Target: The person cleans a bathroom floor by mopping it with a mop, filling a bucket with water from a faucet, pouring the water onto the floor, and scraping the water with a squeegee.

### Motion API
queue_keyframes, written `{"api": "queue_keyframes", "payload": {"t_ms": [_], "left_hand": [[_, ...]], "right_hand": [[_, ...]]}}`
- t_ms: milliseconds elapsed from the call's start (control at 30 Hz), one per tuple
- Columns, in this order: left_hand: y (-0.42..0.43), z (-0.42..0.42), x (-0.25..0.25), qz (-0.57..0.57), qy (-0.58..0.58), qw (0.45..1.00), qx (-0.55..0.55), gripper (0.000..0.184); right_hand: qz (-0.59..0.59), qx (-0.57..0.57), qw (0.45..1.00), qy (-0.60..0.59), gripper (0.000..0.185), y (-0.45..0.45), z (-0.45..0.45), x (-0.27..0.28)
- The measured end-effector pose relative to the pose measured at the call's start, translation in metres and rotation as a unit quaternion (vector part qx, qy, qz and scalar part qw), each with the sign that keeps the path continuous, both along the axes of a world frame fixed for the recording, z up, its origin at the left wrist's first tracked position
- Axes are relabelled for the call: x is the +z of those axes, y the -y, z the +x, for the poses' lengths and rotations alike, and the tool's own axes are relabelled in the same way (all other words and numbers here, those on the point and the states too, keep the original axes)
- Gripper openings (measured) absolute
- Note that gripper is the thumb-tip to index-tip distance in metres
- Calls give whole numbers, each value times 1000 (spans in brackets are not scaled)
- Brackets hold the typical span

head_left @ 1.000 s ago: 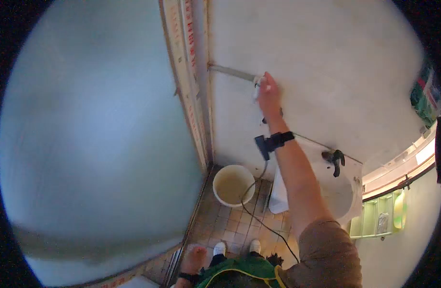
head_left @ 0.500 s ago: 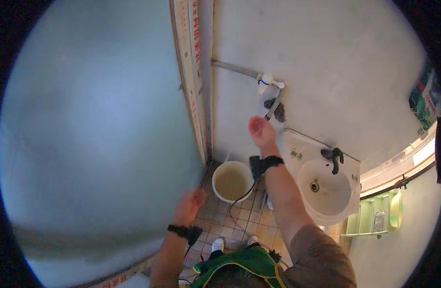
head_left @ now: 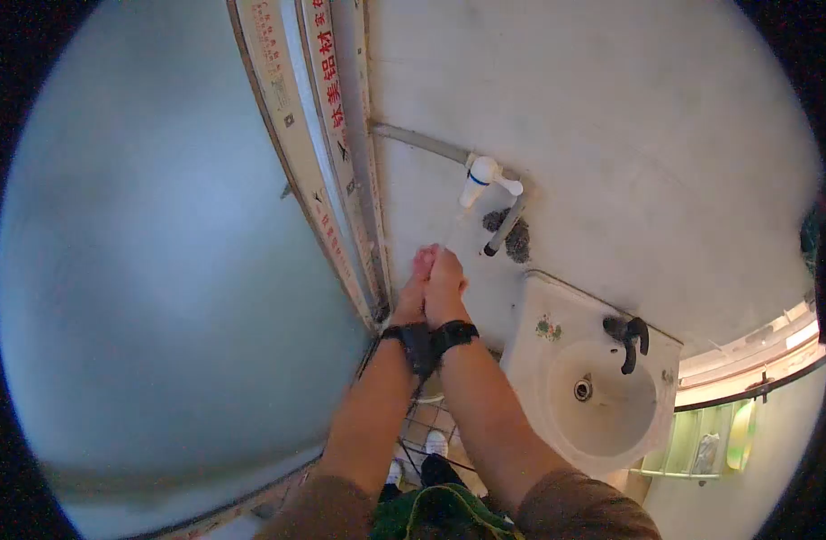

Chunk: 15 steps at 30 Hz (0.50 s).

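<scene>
My left hand [head_left: 414, 295] and my right hand [head_left: 444, 277] are pressed together in front of the wall, below a white tap [head_left: 477, 183]. A faint thin streak, perhaps water, runs from the spout toward the fingertips. The right hand's fingers curl in against the left hand, and both look closed, with no object visible between them. Each wrist wears a black strap with a small dark box [head_left: 418, 349]. Beneath my wrists, the bucket [head_left: 431, 397] is almost wholly hidden, with only a bit of its rim in sight.
To the right stands a white washbasin [head_left: 521, 360] with a black faucet [head_left: 627, 340]. A grey pipe [head_left: 422, 139] feeds the tap, and an open pipe end [head_left: 492, 247] hangs beside it. Frosted glass [head_left: 179, 252] fills the left. A green rack [head_left: 687, 445] sits low right.
Both hands, apart before, have come together under the tap. The left rose up and right; the right shifted left and slightly down. My arms now hide most of the bucket.
</scene>
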<state>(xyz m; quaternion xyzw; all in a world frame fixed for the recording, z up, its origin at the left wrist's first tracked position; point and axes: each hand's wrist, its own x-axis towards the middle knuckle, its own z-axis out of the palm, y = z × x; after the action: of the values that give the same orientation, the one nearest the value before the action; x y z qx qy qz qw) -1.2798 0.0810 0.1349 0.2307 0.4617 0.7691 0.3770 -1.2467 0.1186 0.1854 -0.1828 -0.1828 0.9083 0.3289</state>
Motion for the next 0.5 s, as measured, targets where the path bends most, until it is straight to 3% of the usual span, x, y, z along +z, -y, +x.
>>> {"api": "queue_keyframes", "payload": {"t_ms": [33, 67, 100, 133, 167, 200, 233, 267, 300, 333, 367, 400, 433, 500], "left_hand": [[8, 3, -17, -143, -192, 971, -17, 37], [15, 3, -15, -205, -232, 951, -17, 38], [23, 2, -11, -266, -271, 925, -21, 39], [25, -4, -7, -246, -168, 955, -5, 39], [29, -5, 11, -223, -61, 973, 9, 40], [32, -7, 30, -197, 45, 979, 23, 41], [29, -9, 46, -165, 150, 974, 35, 41], [25, -7, 44, -134, 121, 982, 62, 42], [21, -3, 44, -102, 91, 987, 89, 43], [15, 3, 30, -71, -80, 986, 130, 43], [12, 7, 34, -59, -142, 978, 140, 43], [9, 12, 39, -46, -202, 966, 153, 42], [13, 22, 72, -54, -152, 978, 136, 41], [8, 7, 70, -72, -29, 994, 79, 35]], "right_hand": [[99, 27, 993, 61, 21, -1, 3, -6], [228, 59, 962, 140, 22, -4, 7, -10], [389, 101, 884, 241, 23, -10, 9, -10], [592, 129, 711, 357, 24, -15, 8, -11], [755, 128, 471, 438, 25, -12, 8, -6], [821, 124, 306, 466, 26, -10, 7, -6], [846, 128, 226, 465, 27, -12, 9, -7], [859, 130, 183, 461, 28, -13, 10, -6], [862, 136, 174, 456, 29, -15, 9, -5], [858, 141, 206, 449, 30, -22, 7, -3], [842, 147, 269, 444, 31, -27, 2, 0], [808, 147, 372, 432, 32, -22, -1, -4], [767, 141, 471, 413, 33, -18, -3, -7], [653, 126, 648, 371, 36, -11, -5, -15]]}}
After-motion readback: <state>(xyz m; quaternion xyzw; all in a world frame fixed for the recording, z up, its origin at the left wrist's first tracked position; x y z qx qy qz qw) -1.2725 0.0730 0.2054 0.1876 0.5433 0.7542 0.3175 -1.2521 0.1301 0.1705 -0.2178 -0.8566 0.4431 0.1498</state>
